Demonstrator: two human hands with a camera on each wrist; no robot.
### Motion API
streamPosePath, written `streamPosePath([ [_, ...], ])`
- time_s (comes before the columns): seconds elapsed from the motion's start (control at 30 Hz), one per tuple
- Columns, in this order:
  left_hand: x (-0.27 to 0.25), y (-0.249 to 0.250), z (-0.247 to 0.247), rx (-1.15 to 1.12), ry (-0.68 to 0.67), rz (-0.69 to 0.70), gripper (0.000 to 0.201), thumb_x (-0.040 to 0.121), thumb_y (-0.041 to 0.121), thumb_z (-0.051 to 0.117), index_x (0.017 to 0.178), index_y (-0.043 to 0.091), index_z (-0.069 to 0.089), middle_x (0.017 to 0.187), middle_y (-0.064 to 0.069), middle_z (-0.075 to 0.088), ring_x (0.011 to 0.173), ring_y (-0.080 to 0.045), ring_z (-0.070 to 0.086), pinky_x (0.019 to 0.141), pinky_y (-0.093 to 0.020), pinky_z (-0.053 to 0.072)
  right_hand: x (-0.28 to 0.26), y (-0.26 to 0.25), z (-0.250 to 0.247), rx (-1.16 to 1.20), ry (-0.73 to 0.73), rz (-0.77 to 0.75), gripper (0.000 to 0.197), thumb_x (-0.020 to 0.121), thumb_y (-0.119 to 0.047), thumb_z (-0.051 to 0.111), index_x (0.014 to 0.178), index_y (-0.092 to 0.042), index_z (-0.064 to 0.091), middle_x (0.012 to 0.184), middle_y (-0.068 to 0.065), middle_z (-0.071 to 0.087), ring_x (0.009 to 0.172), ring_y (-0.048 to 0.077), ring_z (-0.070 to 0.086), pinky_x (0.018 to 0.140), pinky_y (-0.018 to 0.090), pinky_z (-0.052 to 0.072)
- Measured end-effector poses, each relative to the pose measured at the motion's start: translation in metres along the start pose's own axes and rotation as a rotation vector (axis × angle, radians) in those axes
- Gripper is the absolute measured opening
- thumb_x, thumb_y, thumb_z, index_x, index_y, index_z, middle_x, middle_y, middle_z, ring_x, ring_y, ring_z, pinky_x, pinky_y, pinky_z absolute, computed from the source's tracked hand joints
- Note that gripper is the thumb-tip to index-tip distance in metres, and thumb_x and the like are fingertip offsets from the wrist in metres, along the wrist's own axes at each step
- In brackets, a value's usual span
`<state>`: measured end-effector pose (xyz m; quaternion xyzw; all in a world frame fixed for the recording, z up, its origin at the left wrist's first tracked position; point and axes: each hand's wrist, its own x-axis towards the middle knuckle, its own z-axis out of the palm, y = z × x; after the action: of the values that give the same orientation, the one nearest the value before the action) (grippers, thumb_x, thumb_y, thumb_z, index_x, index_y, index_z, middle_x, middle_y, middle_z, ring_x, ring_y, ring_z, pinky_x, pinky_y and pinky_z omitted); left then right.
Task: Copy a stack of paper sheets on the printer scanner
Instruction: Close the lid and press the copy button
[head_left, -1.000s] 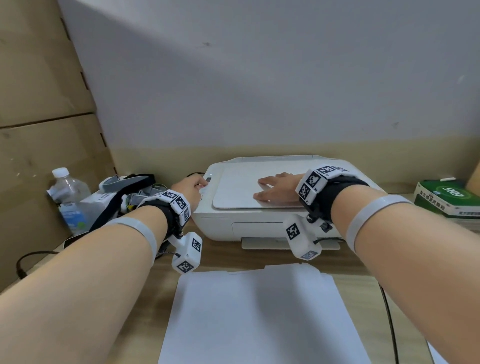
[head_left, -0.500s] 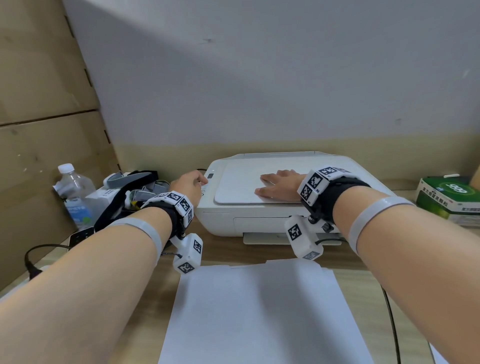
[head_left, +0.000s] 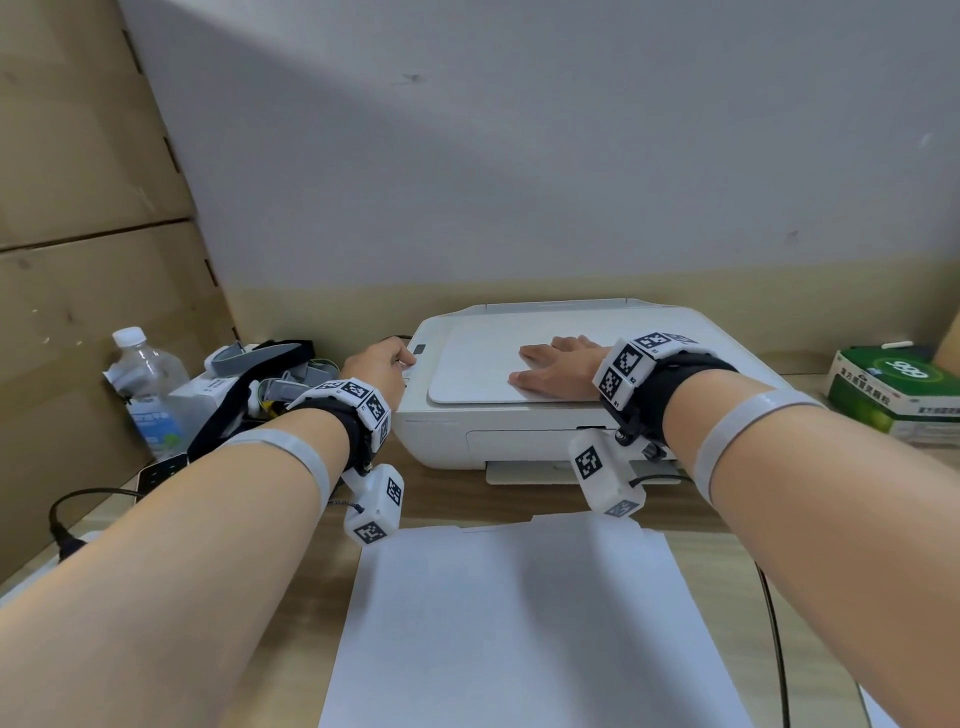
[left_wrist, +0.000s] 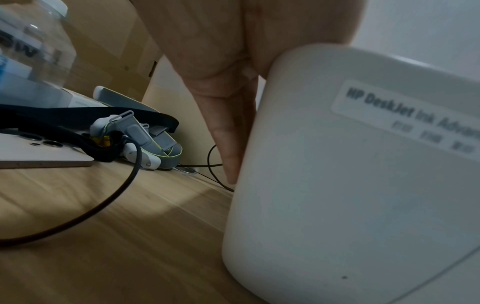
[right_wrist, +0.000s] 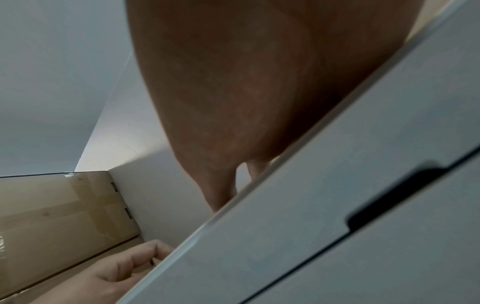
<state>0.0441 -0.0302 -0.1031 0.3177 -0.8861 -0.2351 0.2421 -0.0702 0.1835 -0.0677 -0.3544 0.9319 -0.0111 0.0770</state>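
Observation:
A white printer (head_left: 545, 426) stands at the back of the wooden table with its scanner lid (head_left: 478, 374) closed. My right hand (head_left: 558, 366) lies flat on the lid, fingers straight. My left hand (head_left: 382, 364) sits at the printer's front left corner, one finger reaching onto the control panel (head_left: 415, 356). In the left wrist view the left hand's fingers (left_wrist: 231, 144) run down the printer's side (left_wrist: 350, 185). The right wrist view shows my right palm (right_wrist: 233, 92) on the lid's edge (right_wrist: 337, 236). A stack of white paper sheets (head_left: 519, 623) lies on the table in front of the printer.
Left of the printer lie a water bottle (head_left: 148, 384), a heap of straps (head_left: 260, 374) and a phone (left_wrist: 39, 152). Cardboard boxes (head_left: 78, 260) wall off the left. A green box (head_left: 898, 389) sits at the right, and a black cable (head_left: 774, 623) runs beside the paper.
The head view has shifted slightly. Both hands stay where they were, the right on the lid and the left at the control panel.

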Motion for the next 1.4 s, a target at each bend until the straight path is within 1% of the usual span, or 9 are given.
streamPosePath([
  [0.17, 0.0036, -0.0002, 0.0007, 0.006, -0.017, 0.012, 0.037, 0.093, 0.002, 0.037, 0.1, 0.023, 0.067, 0.097, -0.005, 0.063, 0.082, -0.035, 0.064, 0.073, -0.042, 0.059, -0.001, -0.001, -0.0002, 0.005, -0.004, -0.003, 0.065, 0.096, -0.064, 0.028, 0.15, -0.029, 0.026, 0.158, 0.01, 0.022, 0.145, 0.034, 0.016, 0.114, 0.047, 0.015],
  [0.27, 0.0063, -0.0015, 0.0019, 0.025, -0.011, 0.009, 0.035, 0.093, 0.003, 0.036, 0.1, 0.025, 0.063, 0.096, -0.007, 0.064, 0.075, -0.032, 0.063, 0.066, -0.04, 0.059, -0.0013, -0.0008, -0.0001, 0.004, -0.007, 0.0, 0.065, 0.096, -0.064, 0.028, 0.15, -0.029, 0.027, 0.158, 0.011, 0.022, 0.145, 0.034, 0.016, 0.114, 0.047, 0.015],
  [0.4, 0.0069, -0.0013, 0.0031, 0.026, -0.005, -0.045, 0.021, 0.097, 0.01, 0.041, 0.115, 0.021, 0.044, 0.078, -0.007, 0.053, 0.06, -0.023, 0.047, 0.053, -0.03, 0.04, -0.0016, -0.0011, 0.0003, 0.02, 0.001, -0.005, 0.065, 0.096, -0.064, 0.028, 0.151, -0.03, 0.025, 0.158, 0.01, 0.022, 0.146, 0.034, 0.015, 0.114, 0.047, 0.015],
  [0.53, 0.0089, -0.0012, 0.004, -0.006, -0.018, -0.095, 0.03, 0.098, 0.016, 0.045, 0.127, 0.019, 0.042, 0.087, -0.008, 0.057, 0.068, -0.026, 0.052, 0.062, -0.032, 0.041, -0.0042, -0.0007, 0.0008, 0.043, 0.001, -0.008, 0.065, 0.096, -0.063, 0.028, 0.152, -0.031, 0.022, 0.16, 0.01, 0.018, 0.147, 0.033, 0.012, 0.116, 0.047, 0.012],
  [0.67, 0.0095, -0.0035, 0.0039, -0.031, -0.045, -0.106, 0.035, 0.099, 0.018, 0.043, 0.133, 0.023, 0.043, 0.086, -0.008, 0.059, 0.064, -0.023, 0.052, 0.057, -0.029, 0.039, -0.0064, -0.0003, 0.0011, 0.049, 0.007, -0.01, 0.065, 0.097, -0.063, 0.028, 0.153, -0.03, 0.022, 0.16, 0.01, 0.017, 0.147, 0.033, 0.011, 0.116, 0.046, 0.012],
  [0.97, 0.0056, -0.0006, 0.003, -0.063, -0.047, -0.106, 0.027, 0.099, 0.019, 0.043, 0.125, 0.026, 0.05, 0.094, -0.01, 0.065, 0.075, -0.029, 0.062, 0.073, -0.039, 0.057, -0.0075, -0.0006, 0.002, 0.068, 0.015, -0.017, 0.064, 0.097, -0.062, 0.028, 0.152, -0.029, 0.024, 0.159, 0.01, 0.019, 0.147, 0.031, 0.011, 0.116, 0.045, 0.012],
  [1.07, 0.0044, -0.0005, 0.0023, -0.044, -0.047, -0.096, 0.025, 0.099, 0.019, 0.043, 0.122, 0.026, 0.051, 0.101, -0.012, 0.065, 0.081, -0.031, 0.063, 0.077, -0.041, 0.057, -0.0052, 0.0002, 0.0036, 0.079, 0.008, -0.007, 0.065, 0.096, -0.063, 0.029, 0.152, -0.031, 0.023, 0.16, 0.008, 0.019, 0.147, 0.032, 0.01, 0.116, 0.046, 0.011],
  [1.2, 0.0043, -0.0001, 0.0019, -0.018, -0.049, -0.079, 0.024, 0.099, 0.019, 0.043, 0.121, 0.024, 0.053, 0.105, -0.012, 0.066, 0.079, -0.03, 0.06, 0.07, -0.035, 0.052, -0.0036, 0.0005, 0.0039, 0.083, 0.005, 0.002, 0.068, 0.095, -0.065, 0.028, 0.154, -0.033, 0.018, 0.162, 0.007, 0.013, 0.149, 0.031, 0.006, 0.118, 0.046, 0.008],
  [1.4, 0.0012, 0.0016, 0.001, -0.05, -0.055, -0.106, 0.023, 0.099, 0.021, 0.043, 0.118, 0.026, 0.054, 0.105, -0.011, 0.065, 0.087, -0.033, 0.064, 0.081, -0.045, 0.058, 0.0004, 0.002, 0.0058, 0.085, 0.005, 0.005, 0.069, 0.094, -0.067, 0.027, 0.154, -0.035, 0.016, 0.162, 0.005, 0.012, 0.149, 0.032, 0.004, 0.119, 0.048, 0.007],
])
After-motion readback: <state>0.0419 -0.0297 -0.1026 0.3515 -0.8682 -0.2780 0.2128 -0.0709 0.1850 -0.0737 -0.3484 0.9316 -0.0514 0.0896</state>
